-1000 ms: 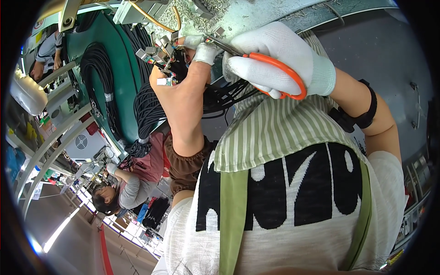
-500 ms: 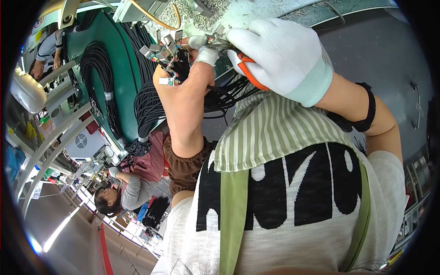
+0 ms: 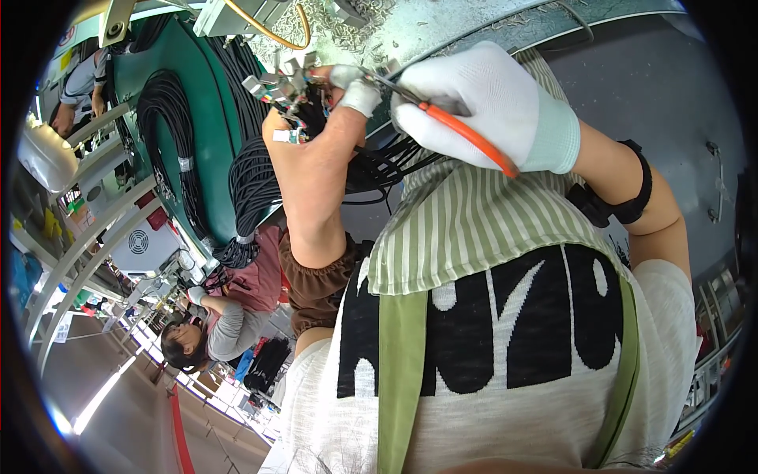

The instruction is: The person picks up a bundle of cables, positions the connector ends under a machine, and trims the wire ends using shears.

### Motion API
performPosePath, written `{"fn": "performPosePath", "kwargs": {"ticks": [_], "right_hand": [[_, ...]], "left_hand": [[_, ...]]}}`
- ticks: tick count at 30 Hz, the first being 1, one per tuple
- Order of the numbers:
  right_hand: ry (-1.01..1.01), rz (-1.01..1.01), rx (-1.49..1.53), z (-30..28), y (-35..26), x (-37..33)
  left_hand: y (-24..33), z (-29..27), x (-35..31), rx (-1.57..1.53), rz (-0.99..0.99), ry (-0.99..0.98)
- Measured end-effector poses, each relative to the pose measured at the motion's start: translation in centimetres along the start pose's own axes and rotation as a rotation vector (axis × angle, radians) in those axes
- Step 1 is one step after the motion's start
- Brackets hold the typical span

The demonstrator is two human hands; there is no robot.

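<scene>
My left hand [image 3: 314, 150], with white covers on its thumb and a fingertip, is closed around a bunch of black cables [image 3: 383, 170]. Metal-shelled connectors [image 3: 272, 85] with small coloured wires fan out at the cable ends above it. In a white knitted glove, my right hand [image 3: 485, 103] grips orange-handled pliers [image 3: 472, 136]. Their slim jaws point left and reach the covered fingertips of my left hand. A small metal piece is near the jaws; whether they touch it I cannot tell.
Many small metal scraps [image 3: 347, 31] lie on the bench top, beneath a yellow hose [image 3: 272, 35]. Coiled black cables [image 3: 170, 118] rest on the green surface at left. A co-worker [image 3: 225, 332] sits at lower left, and another person's arm shows at upper left.
My right hand has turned and the pliers have shifted in its grip. Their orange handle now sticks out further to the lower right. My left hand has barely moved.
</scene>
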State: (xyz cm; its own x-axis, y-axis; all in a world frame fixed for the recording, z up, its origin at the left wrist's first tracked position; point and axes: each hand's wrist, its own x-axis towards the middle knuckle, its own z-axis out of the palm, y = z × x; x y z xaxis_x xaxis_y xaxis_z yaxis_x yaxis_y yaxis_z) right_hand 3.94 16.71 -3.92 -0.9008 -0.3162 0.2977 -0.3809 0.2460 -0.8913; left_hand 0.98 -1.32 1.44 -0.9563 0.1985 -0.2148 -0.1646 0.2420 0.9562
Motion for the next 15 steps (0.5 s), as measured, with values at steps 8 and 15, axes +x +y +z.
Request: {"fn": "performPosePath", "kwargs": {"ticks": [8, 15], "right_hand": [[0.141, 0.161, 0.16, -4.2, 1.7, 1.5], [-0.052, 0.215, 0.26, -3.5, 4.3, 9.3]], "left_hand": [[-2.3, -4.5, 4.7, -0.279, -0.184, -0.106], [-2.1, -4.6, 10.0, -0.304, -0.16, -0.303]]}}
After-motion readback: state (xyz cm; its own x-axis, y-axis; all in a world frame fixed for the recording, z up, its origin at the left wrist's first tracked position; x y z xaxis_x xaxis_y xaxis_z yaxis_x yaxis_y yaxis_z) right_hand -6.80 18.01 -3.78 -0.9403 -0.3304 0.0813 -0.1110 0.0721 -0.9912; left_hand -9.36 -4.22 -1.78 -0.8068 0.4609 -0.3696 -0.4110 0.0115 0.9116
